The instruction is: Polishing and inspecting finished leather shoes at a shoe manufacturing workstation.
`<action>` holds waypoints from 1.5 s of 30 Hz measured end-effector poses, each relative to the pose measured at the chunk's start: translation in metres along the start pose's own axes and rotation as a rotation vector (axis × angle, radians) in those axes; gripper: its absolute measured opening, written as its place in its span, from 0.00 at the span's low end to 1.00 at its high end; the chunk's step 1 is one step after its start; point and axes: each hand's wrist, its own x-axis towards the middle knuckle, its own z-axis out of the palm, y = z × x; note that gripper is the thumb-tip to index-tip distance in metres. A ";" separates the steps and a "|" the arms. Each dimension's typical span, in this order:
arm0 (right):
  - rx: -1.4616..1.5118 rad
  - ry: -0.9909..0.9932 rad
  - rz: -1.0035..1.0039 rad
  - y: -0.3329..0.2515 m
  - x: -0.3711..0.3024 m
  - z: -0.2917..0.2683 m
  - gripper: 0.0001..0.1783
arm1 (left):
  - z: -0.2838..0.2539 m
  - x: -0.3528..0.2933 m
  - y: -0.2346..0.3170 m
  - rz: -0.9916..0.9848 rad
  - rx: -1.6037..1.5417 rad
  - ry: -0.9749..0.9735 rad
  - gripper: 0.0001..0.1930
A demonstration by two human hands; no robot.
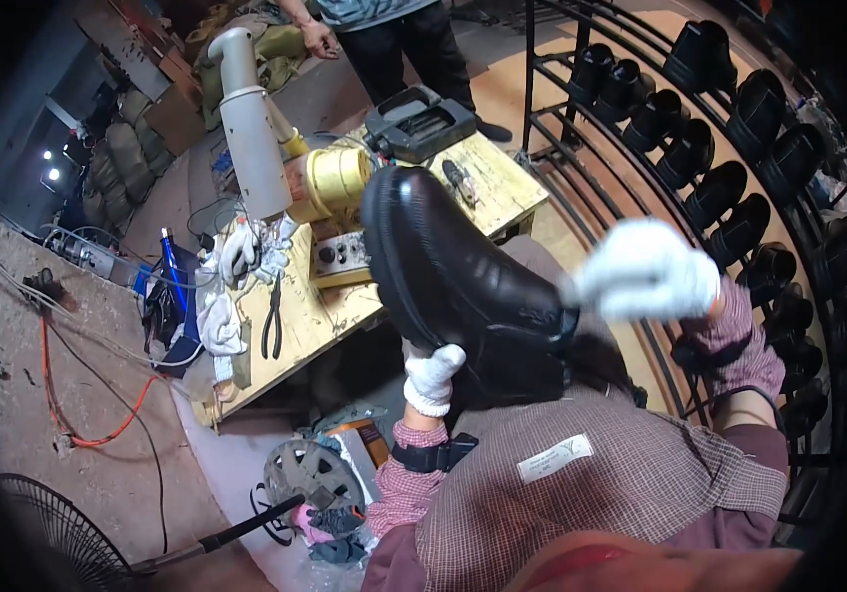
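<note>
A black leather boot (473,276) with a thick dark sole is held up in front of my apron, its toe pointing up and away from me. My left hand (433,380), in a white knit glove, grips it at the sole edge; the boot hides some of the fingers. My right hand (645,271), also white-gloved, is raised on the right beside the boot's upper. Motion smears its fingers, so I cannot make out whether they hold anything or touch the leather.
Beyond the boot stands a yellow worktable (310,331) with pliers (272,318), a grey-and-yellow machine (257,148) and a black tray (421,123). Racks of black shoes (685,153) line the right. A person (399,44) stands behind the table. A fan (58,533) is at lower left.
</note>
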 end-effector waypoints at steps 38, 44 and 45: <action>-0.172 0.570 -0.008 0.119 0.136 0.034 0.32 | -0.059 -0.027 -0.034 -0.430 0.188 0.116 0.35; -0.387 0.409 -0.303 0.092 0.145 0.076 0.32 | -0.070 -0.042 -0.025 -0.478 0.446 -0.023 0.41; -0.404 0.392 -0.352 0.086 0.146 0.078 0.30 | -0.071 -0.043 -0.022 -0.479 0.450 -0.031 0.41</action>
